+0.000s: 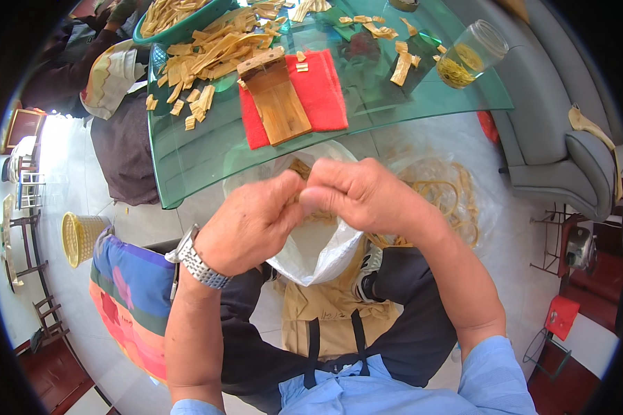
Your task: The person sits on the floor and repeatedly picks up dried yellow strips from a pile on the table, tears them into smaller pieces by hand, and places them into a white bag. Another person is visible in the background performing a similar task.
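My left hand (pixel 246 223) and my right hand (pixel 368 195) meet above an open white plastic bag (pixel 336 257) between my knees. Both are closed, with thumbs and fingertips pressed together; anything pinched between them is hidden from sight. Some yellowish pieces (pixel 300 168) show inside the bag, partly behind my fingers. On the glass table (pixel 208 162) ahead, a wooden board with a raised crosspiece (pixel 282 104) rests on a folded red cloth (pixel 330 97). Two small pale pieces (pixel 302 67) lie on the cloth beside the crosspiece.
Pale yellow dried strips (pixel 218 59) are heaped at the table's far left, near a filled teal basin (pixel 180 21). A glass jar (pixel 469 55) stands at right. A clear bag of long strips (pixel 457 200) lies on the floor. Another person's sleeve (pixel 52 79) shows at far left.
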`<control>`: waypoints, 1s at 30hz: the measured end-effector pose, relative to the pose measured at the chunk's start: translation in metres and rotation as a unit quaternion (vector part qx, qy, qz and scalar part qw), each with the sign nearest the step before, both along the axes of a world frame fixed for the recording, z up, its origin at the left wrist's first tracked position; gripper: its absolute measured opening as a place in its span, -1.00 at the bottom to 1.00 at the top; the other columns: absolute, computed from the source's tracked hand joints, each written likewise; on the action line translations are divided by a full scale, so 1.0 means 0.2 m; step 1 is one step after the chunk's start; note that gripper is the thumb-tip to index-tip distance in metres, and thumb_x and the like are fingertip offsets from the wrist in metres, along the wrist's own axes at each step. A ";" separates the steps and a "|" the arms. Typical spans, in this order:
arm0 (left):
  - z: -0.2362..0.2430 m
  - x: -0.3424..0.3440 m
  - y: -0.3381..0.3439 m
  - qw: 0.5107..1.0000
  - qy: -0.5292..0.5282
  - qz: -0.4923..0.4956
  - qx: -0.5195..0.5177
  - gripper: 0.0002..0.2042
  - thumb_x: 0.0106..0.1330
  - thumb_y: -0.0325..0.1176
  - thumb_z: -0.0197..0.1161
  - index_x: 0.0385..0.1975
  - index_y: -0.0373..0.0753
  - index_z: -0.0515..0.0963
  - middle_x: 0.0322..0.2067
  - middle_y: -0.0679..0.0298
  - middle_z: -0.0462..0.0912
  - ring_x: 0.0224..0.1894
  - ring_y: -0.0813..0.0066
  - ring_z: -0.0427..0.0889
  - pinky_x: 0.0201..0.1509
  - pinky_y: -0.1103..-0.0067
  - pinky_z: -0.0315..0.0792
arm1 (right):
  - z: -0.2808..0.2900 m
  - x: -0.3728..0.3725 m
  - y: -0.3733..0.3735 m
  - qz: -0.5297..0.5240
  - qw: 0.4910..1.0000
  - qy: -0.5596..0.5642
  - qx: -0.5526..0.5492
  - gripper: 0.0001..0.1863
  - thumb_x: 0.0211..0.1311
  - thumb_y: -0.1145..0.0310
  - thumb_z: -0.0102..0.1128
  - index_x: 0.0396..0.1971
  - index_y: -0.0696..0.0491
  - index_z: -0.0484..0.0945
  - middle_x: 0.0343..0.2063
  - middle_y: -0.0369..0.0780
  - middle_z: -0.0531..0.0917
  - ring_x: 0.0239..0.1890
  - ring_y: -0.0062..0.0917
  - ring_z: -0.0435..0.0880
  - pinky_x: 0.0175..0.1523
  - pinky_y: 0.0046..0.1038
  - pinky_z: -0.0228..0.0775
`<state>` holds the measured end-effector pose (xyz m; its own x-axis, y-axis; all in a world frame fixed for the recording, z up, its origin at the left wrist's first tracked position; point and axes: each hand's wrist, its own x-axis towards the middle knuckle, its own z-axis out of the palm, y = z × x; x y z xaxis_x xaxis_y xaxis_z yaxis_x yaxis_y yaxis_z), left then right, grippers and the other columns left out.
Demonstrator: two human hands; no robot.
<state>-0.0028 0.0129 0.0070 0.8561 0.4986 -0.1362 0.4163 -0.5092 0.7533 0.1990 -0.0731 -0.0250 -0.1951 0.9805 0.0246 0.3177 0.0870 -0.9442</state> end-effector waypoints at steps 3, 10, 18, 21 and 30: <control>-0.01 -0.07 -0.03 0.988 0.013 -0.092 -0.126 -0.79 0.46 -0.30 0.18 -0.32 -0.30 0.38 -0.50 -0.06 0.48 -0.38 -0.17 0.51 -0.34 0.20 0.38 | -0.01 0.03 -0.06 0.068 0.998 -0.002 -0.016 -0.74 0.41 0.21 0.25 -0.37 0.09 0.52 -0.54 -0.09 0.60 -0.47 -0.17 0.59 -0.33 -0.32 0.43; 0.03 -0.18 -0.02 0.949 0.062 -0.133 -0.279 -0.76 0.49 -0.24 0.20 -0.33 -0.28 0.45 -0.56 0.13 0.45 -0.49 0.19 0.48 -0.38 0.35 0.37 | 0.05 0.03 -0.16 0.148 0.987 0.000 -0.065 -0.81 0.40 0.27 0.29 -0.35 0.06 0.58 -0.60 -0.19 0.54 -0.54 -0.28 0.58 -0.43 -0.34 0.37; -0.20 -0.10 0.09 0.972 0.053 0.001 -0.228 -0.70 0.44 -0.19 0.25 -0.04 -0.29 0.50 -0.32 0.10 0.62 -0.32 0.24 0.62 -0.18 0.45 0.53 | 0.07 0.18 -0.11 -0.047 0.997 -0.045 -0.033 -0.85 0.44 0.34 0.21 -0.32 0.08 0.61 -0.52 -0.32 0.59 -0.48 -0.65 0.57 -0.37 -0.49 0.37; -0.39 0.02 0.15 0.980 0.190 -0.037 -0.042 -0.73 0.39 -0.25 0.22 -0.07 -0.31 0.58 -0.24 0.01 0.68 -0.21 0.09 0.69 -0.10 0.31 0.55 | 0.08 0.25 -0.14 -0.207 0.978 0.006 0.016 -0.77 0.49 0.25 0.20 -0.34 0.09 0.57 -0.63 -0.38 0.50 -0.59 -0.63 0.43 -0.45 -0.52 0.32; -1.28 0.36 0.07 0.795 0.484 -0.243 0.273 -0.66 0.28 -0.27 0.18 -0.08 -0.38 0.64 -0.12 0.02 0.74 -0.07 0.13 0.72 0.07 0.27 0.58 | 0.11 0.39 -0.19 -0.408 0.877 0.248 0.054 -0.77 0.48 0.27 0.21 -0.10 0.10 0.46 -0.62 -0.42 0.38 -0.64 -0.84 0.28 -0.63 -0.67 0.12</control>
